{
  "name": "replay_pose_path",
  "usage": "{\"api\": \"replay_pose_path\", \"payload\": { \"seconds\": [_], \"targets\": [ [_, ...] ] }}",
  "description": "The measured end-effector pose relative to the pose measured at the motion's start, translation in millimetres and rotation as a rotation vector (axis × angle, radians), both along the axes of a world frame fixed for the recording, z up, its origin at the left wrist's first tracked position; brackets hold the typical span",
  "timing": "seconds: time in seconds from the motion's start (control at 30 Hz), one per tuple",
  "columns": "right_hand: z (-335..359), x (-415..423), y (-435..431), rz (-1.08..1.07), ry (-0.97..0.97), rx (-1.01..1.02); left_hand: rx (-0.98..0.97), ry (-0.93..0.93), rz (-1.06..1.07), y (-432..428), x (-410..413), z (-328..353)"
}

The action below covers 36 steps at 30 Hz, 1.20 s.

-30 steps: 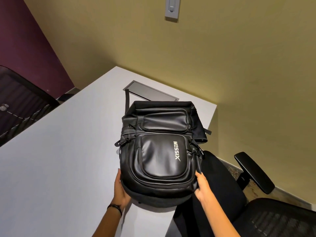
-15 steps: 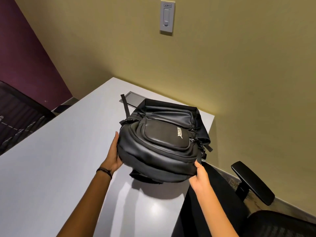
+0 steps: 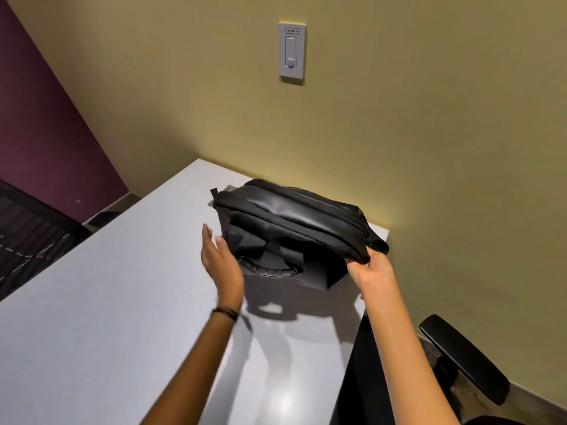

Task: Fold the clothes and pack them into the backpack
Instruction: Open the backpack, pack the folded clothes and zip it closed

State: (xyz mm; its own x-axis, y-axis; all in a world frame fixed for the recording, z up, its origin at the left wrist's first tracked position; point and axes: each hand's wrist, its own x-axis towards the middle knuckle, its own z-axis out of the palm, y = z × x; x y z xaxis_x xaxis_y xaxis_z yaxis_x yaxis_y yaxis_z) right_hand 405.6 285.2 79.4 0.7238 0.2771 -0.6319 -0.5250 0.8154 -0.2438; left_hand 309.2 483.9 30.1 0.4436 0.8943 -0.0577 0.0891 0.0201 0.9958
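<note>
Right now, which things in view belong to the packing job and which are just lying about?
Job:
- backpack, tipped up over the table
- right hand, pinching its corner
- left hand, open beside it

Just there:
- wall switch
- chair armrest at right
- mesh chair at left

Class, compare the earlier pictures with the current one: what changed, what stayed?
The backpack tipped up and away, its logo face turning out of sight. The left hand let go and opened beside it. The right hand still grips its right corner, over the table.
</note>
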Motion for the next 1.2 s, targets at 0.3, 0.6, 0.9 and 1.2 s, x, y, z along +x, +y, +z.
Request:
{"api": "replay_pose_path", "payload": {
  "seconds": [0.3, 0.6, 0.9, 1.2],
  "targets": [
    [24, 63, 7, -0.013, -0.150, 0.074, -0.193, -0.030, -0.310, -70, 62, -29],
    [1, 112, 16, 0.176, -0.492, -0.750, -0.051, 0.129, -0.546, -41, 152, 18],
    [-58, 145, 28, 0.586, -1.496, -1.791, 0.375, 0.442, -0.805, 10, 197, -35],
    [-99, 170, 64, 1.000, -1.510, -2.195, 0.765, 0.805, -0.856, 20, 213, -72]
  ]
}}
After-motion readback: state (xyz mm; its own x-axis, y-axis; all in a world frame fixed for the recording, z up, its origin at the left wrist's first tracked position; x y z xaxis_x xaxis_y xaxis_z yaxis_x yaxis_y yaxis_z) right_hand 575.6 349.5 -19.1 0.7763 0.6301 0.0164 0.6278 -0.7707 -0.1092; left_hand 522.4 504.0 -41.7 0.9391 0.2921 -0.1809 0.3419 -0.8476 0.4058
